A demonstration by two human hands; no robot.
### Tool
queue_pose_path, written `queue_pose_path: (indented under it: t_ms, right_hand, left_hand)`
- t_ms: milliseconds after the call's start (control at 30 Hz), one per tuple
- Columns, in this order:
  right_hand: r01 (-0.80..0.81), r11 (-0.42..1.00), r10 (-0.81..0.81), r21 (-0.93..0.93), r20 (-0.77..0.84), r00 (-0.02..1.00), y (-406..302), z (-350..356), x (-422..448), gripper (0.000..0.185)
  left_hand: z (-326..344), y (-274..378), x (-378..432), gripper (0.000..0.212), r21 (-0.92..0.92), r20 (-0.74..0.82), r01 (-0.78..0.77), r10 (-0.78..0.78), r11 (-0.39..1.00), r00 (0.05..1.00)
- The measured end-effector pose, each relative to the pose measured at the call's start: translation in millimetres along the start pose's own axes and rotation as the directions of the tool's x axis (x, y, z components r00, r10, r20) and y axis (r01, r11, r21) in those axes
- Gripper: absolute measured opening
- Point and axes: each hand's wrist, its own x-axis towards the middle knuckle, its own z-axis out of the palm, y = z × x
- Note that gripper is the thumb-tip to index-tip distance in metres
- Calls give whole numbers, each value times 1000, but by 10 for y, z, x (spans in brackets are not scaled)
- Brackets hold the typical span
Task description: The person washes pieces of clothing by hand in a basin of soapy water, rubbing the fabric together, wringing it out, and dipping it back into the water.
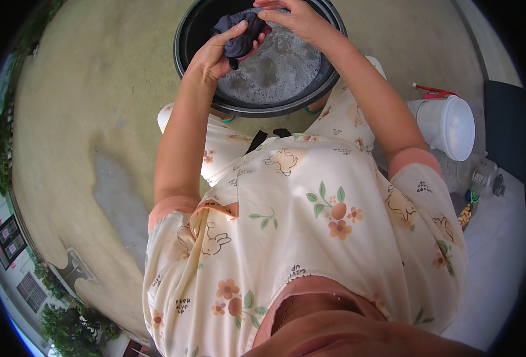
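A bundled dark purple-grey cloth (241,42) is squeezed in my left hand (213,56), thumb on top and fingers curled beneath. A small reddish part shows at its right side. Just right of the bundle is my right hand (296,20), its fingers apart and nothing visible in its grasp; I cannot tell whether the fingertips touch the cloth. Both hands are over a round black basin (263,109). Cloudy, foamy water (274,73) fills its lower part. The basin's far rim is cut off by the picture's top edge.
A white plastic bucket (445,127) stands at my right, with a red-handled object (441,93) behind it. Nearby lies a clear plastic bottle (484,178). On the concrete floor (88,89) to my left is a wet patch (120,196). My knees flank the basin.
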Motion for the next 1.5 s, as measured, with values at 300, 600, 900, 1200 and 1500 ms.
queue_pose_path:
  t_ms: [300, 600, 900, 1200, 1500]
  right_hand:
    - [-456, 363, 373, 812, 322, 870, -26, 337, 145, 23]
    - [-287, 853, 314, 435, 9, 949, 638, 480, 365, 19]
    - [-311, 946, 241, -90, -446, 862, 979, 729, 358, 20]
    - [-444, 458, 369, 770, 290, 883, 325, 95, 272, 53]
    - [-411, 189, -92, 892, 433, 897, -6, 57, 308, 30]
  left_hand:
    - [129, -297, 89, 44, -285, 132, 85, -49, 955, 990]
    - [368, -306, 39, 25, 578, -148, 75, 15, 813, 989]
    - [191, -680, 383, 59, 952, -277, 303, 560, 48, 781]
    - [361, -201, -24, 38, -31, 119, 73, -69, 997, 991]
    - [668, -326, -90, 46, -384, 328, 145, -12, 912, 945]
